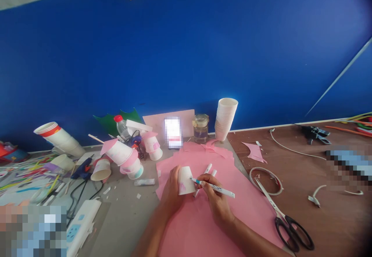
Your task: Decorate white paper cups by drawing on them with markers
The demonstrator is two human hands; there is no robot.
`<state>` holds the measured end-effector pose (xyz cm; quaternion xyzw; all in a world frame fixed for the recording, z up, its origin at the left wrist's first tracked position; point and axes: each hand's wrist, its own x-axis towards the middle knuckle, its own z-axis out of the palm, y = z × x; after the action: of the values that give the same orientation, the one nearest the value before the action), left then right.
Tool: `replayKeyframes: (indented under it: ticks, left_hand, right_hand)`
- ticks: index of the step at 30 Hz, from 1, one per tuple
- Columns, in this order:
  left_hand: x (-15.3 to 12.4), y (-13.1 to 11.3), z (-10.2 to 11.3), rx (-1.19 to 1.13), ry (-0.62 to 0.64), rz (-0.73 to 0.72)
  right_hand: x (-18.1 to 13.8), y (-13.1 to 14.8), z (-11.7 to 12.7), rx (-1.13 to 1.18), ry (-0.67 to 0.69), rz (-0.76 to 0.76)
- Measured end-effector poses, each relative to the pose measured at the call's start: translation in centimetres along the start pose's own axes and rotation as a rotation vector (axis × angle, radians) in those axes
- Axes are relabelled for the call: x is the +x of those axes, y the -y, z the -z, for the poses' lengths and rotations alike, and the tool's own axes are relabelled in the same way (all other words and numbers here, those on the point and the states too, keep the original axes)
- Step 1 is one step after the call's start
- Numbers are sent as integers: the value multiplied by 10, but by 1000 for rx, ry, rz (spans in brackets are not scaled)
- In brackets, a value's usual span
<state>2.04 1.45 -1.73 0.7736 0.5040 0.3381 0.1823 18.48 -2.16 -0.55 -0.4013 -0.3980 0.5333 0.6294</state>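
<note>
My left hand [172, 189] holds a white paper cup [186, 183] by its side, above pink paper. Faint pink marks show on the cup's wall. In my right hand [213, 197] is a white marker pen [222, 190] with a blue band, its tip at or very near the cup's right side; whether it touches I cannot tell. Two more white markers [208, 169] lie on the pink paper [203, 230] just behind my right hand. My left fingers are partly hidden behind the cup.
Cup figures with pink paper [123, 154] stand to the left, near a glue gun [83, 168] and a power strip [83, 224]. Behind are a lit phone [173, 132], a glass jar [200, 128] and stacked cups [226, 119]. Scissors [280, 214] and a tape roll [266, 181] lie right.
</note>
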Motion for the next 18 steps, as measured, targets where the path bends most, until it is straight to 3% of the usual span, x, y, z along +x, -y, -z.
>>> replayKeyframes:
  ticks: [7, 18]
  left_hand:
    - [-1, 3, -2, 21, -34, -66]
    - [1, -3, 2, 11, 13, -6]
  right_hand:
    - [1, 7, -2, -71, -26, 0]
    - [1, 7, -3, -93, -59, -5]
